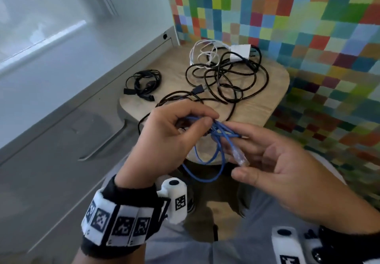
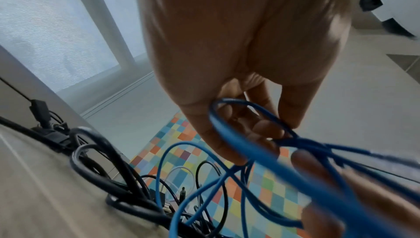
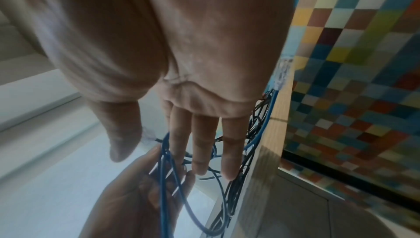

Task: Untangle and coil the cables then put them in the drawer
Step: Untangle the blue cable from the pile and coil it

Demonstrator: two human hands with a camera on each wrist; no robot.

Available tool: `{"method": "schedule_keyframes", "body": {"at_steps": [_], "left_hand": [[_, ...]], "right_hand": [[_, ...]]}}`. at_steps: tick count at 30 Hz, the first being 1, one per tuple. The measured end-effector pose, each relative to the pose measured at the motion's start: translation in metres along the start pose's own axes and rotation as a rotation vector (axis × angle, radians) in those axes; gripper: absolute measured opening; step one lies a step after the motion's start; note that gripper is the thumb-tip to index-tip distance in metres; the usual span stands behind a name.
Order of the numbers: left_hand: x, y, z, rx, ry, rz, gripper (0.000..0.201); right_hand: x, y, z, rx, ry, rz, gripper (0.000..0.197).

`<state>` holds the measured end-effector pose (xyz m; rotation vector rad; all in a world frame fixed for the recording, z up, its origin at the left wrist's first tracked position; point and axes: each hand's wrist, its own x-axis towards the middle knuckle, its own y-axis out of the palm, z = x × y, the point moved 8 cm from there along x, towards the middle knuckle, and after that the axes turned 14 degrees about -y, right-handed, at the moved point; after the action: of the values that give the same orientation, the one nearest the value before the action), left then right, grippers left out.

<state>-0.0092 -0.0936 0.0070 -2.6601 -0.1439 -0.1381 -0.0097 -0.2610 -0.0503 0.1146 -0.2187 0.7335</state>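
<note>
Head view: the person's left hand [image 1: 164, 138] is raised above the near edge of a small wooden table [image 1: 273, 86], its thumb and curled fingers pinching a bunch of loops of a blue network cable [image 1: 221, 138]. The right hand [image 1: 287, 167] is just to the right, fingers extended and relaxed, with the cable's clear plug [image 1: 241, 156] lying across the fingers; the thumb stands apart below it, not pressing. A long loop of the blue cable hangs down between the hands. Farther away on the table lies a loose tangle of black cable [image 1: 228, 80], with a white cable [image 1: 203, 54] and a white adapter [image 1: 239, 52] at the far side. A small black bundle [image 1: 144, 84] sits at the far left of the table, apart from the tangle.

Left wrist view: the left hand [image 2: 238, 62] has its fingers [image 2: 268, 128] curled inward, closing on a loop of the blue cable [image 2: 227, 130]. More blue loops spread below, over the black cable [image 2: 118, 184] on the table.

Right wrist view: the right hand [image 3: 181, 53] shows straight, slightly spread fingers [image 3: 202, 145] touching strands of the blue cable [image 3: 163, 170], with no grasp. The left hand [image 3: 136, 197] sits below with the strands running through it. The clear plug [image 3: 281, 74] shows at the right edge of the palm.
</note>
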Motion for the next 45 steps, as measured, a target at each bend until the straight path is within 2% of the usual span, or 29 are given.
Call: {"method": "schedule_keyframes", "body": {"at_steps": [2,7,12,15,18,24,30,35,42,45], "left_hand": [[0.002,0.0,0.003,-0.073,-0.046,0.0,0.016],[0.003,0.012,0.004,-0.067,-0.08,0.023,0.021],[0.004,0.014,0.014,0.004,-0.154,0.075,0.04],[0.002,0.011,0.011,0.068,-0.116,0.065,0.033],[0.0,0.006,0.003,0.12,-0.033,0.019,0.024],[-0.003,0.004,-0.006,0.217,0.111,0.038,0.021],[-0.005,-0.002,-0.005,0.123,0.088,0.046,0.02],[-0.007,0.001,-0.005,0.016,0.073,0.125,0.018],[-0.005,0.007,-0.008,0.132,0.127,0.029,0.005],[-0.005,0.011,-0.009,0.175,0.15,-0.024,0.011]], "right_hand": [[0.0,-0.007,0.002,-0.079,-0.006,-0.076,0.067],[-0.001,-0.022,0.001,-0.3,-0.032,-0.164,0.064],[-0.001,-0.018,0.004,-0.438,-0.087,-0.191,0.063],[-0.001,-0.017,0.006,-0.515,-0.115,-0.21,0.06],[-0.001,-0.018,0.007,-0.496,-0.126,-0.243,0.057],[-0.004,-0.01,0.01,-0.476,-0.135,-0.203,0.046],[-0.006,-0.012,0.006,-0.414,-0.089,-0.237,0.046],[-0.006,-0.015,0.003,-0.319,-0.096,-0.228,0.052],[-0.005,-0.02,0.004,-0.269,-0.131,-0.277,0.042],[-0.005,-0.022,0.007,-0.222,-0.156,-0.272,0.04]]}}
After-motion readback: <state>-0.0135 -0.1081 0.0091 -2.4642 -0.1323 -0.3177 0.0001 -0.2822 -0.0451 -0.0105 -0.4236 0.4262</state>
